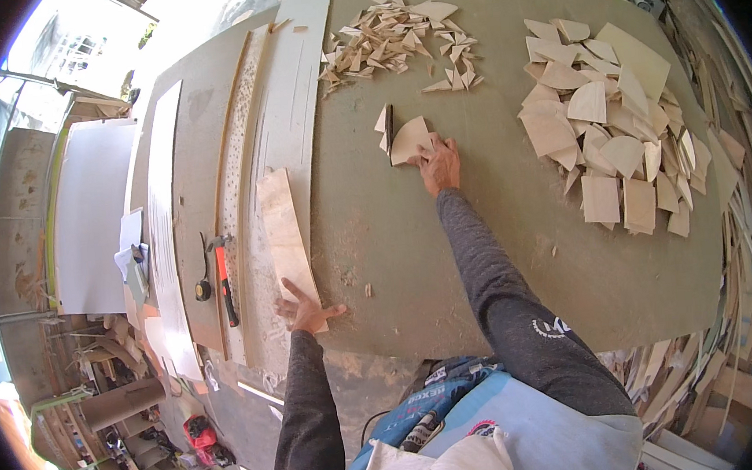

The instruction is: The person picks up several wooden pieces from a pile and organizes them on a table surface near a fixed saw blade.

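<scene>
My right hand (439, 165) reaches out across the dusty green worktable (448, 256) and grips a curved, fan-shaped piece of thin plywood (407, 139), pressed up against a small dark upright blade or stop (390, 130). A small offcut (380, 122) lies just left of that blade. My left hand (304, 309) rests flat near the table's front edge, fingers spread, on the lower end of a long pale plywood strip (283, 233).
A heap of small triangular offcuts (396, 43) lies at the back. A large pile of cut fan-shaped and square plywood pieces (616, 141) sits at the right. Long boards (237, 149), a hammer (224, 282) and a tape measure (203, 289) lie left. Scrap wood (747, 232) lines the right edge.
</scene>
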Demonstrator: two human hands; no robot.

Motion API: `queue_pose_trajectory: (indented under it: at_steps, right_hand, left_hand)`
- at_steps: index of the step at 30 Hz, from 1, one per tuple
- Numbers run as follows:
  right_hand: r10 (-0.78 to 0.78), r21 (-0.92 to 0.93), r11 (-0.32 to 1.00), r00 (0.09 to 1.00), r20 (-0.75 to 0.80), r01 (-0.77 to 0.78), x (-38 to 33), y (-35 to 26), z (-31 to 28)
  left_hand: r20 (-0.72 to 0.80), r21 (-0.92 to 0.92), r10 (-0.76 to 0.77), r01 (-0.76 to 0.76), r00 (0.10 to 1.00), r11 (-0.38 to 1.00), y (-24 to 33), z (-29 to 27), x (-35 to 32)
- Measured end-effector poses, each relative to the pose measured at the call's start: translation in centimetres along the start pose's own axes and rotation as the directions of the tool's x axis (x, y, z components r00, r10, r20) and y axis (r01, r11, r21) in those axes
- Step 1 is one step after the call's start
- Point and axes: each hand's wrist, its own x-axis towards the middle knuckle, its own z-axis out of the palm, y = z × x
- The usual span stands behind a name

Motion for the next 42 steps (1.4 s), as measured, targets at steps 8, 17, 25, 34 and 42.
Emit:
queue_pose_trajectory:
  at_steps: [8, 17, 25, 34, 42]
  right_hand:
    - [0.033, -0.084, 0.996, 0.999, 0.024, -0.031, 0.0, 0.3, 1.6]
    - [0.108, -0.163, 0.982, 0.993, 0.042, -0.100, 0.5, -0.3, 1.8]
    - [0.137, -0.203, 0.972, 0.988, 0.068, -0.121, 0.5, -1.1, 1.0]
    - [0.091, -0.191, 0.979, 0.993, 0.069, -0.077, 0.8, -2.8, -0.3]
    - [0.054, -0.269, 0.962, 0.999, -0.005, -0.053, 2.5, 3.0, -4.2]
  left_hand:
    - [-0.001, -0.008, -0.009, 0.009, 1.000, 1.000, 0.3, -0.3, -0.2]
    - [0.005, 0.018, -0.019, 0.019, 1.000, 1.000, 0.4, -0.4, -0.1]
    - [-0.004, -0.028, 0.005, -0.005, 1.000, 1.000, -0.2, 0.2, 0.5]
    - [-0.027, 0.009, -0.023, 0.024, 0.999, 1.000, -0.9, 0.2, 0.5]
    - [-0.023, -0.033, -0.034, 0.033, 0.999, 0.999, 0.7, -0.6, -1.2]
